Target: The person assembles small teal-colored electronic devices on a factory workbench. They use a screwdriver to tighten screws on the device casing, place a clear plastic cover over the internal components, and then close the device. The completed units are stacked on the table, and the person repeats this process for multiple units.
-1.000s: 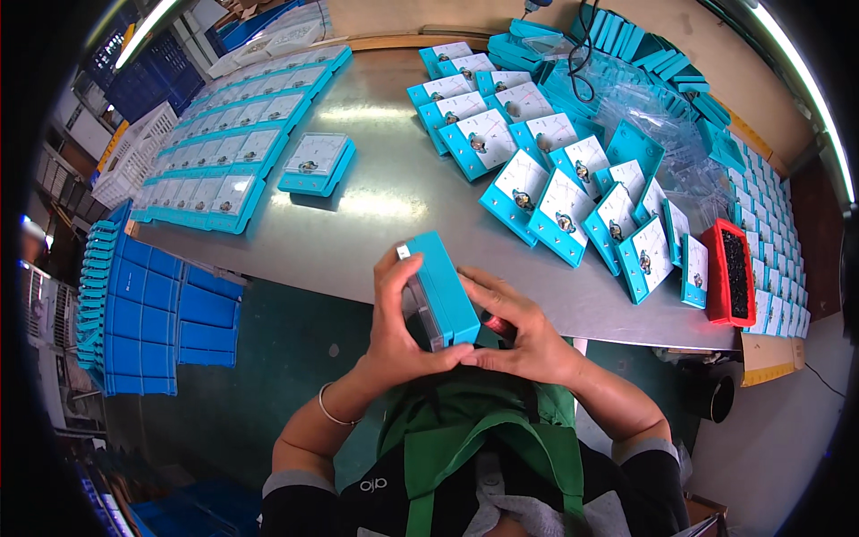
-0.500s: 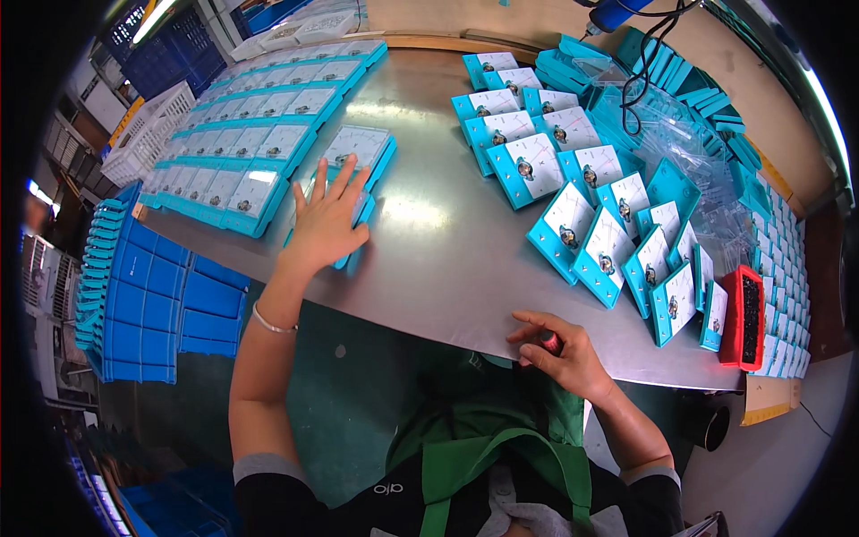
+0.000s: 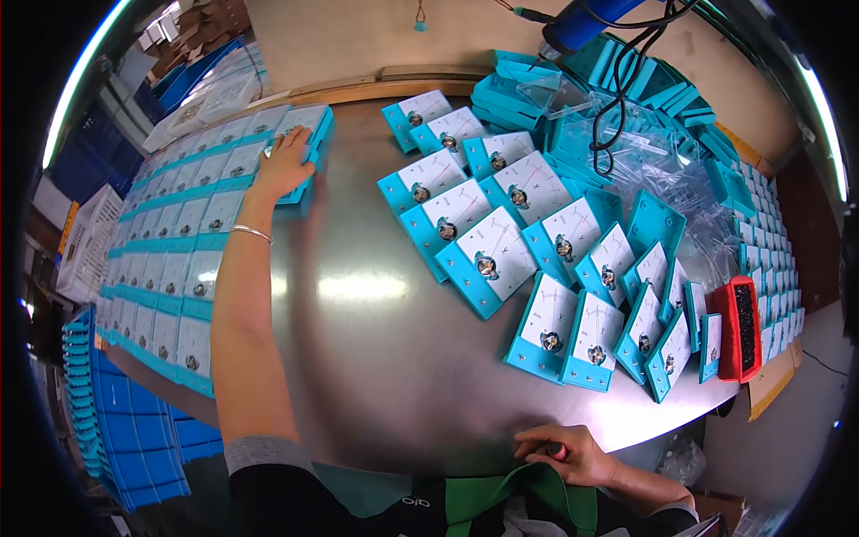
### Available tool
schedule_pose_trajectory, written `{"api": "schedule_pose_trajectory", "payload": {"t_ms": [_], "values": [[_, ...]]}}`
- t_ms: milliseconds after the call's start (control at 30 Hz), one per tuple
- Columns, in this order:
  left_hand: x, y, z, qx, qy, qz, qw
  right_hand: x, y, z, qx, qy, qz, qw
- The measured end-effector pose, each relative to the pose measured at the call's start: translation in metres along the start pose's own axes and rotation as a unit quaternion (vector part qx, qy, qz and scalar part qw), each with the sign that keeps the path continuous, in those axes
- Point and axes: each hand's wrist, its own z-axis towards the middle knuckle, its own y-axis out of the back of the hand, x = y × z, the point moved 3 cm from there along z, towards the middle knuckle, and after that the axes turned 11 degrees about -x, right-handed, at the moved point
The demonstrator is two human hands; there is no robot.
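Observation:
My left hand (image 3: 284, 166) reaches to the far right end of the rows of panel meters (image 3: 208, 215) on the left. Its fingers curl over a teal-edged panel meter (image 3: 304, 118), thumb at the right side; the hand hides part of it. At the near table edge, my right hand (image 3: 573, 455) is closed around a short red-and-black handle (image 3: 557, 451); the rest of that tool is hidden. Beyond it, loose panel meters (image 3: 488, 259) with white dials and teal bases lie overlapped on the right half of the table.
A red box (image 3: 741, 331) of small black parts stands at the right, near clear covers (image 3: 667, 152) and teal housings (image 3: 514, 94). A blue power tool (image 3: 573, 31) with a black cable hangs above. Blue crates (image 3: 143, 421) stand at the left.
My left hand has moved away from me to the far end of the left rows, and the separate meters under it have gone there too. My right hand still grips the handle. The view has shifted.

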Motion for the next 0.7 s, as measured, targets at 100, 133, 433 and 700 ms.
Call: {"api": "schedule_pose_trajectory", "payload": {"t_ms": [100,133,433,700], "values": [[-0.010,-0.008,0.022,-0.084,-0.040,0.055,0.994,-0.001,0.003,-0.002,0.006,-0.007,0.024,1.000],[-0.014,-0.011,0.022,-0.124,-0.054,0.087,0.987,0.001,0.003,-0.002,0.009,-0.009,0.027,1.000],[-0.149,0.017,-0.075,0.154,0.055,-0.463,0.871,0.000,0.006,0.001,0.027,0.007,0.073,0.997],[-0.086,0.069,-0.212,0.006,0.265,-0.722,0.640,0.002,0.015,-0.011,0.046,0.109,0.051,0.992]]}}
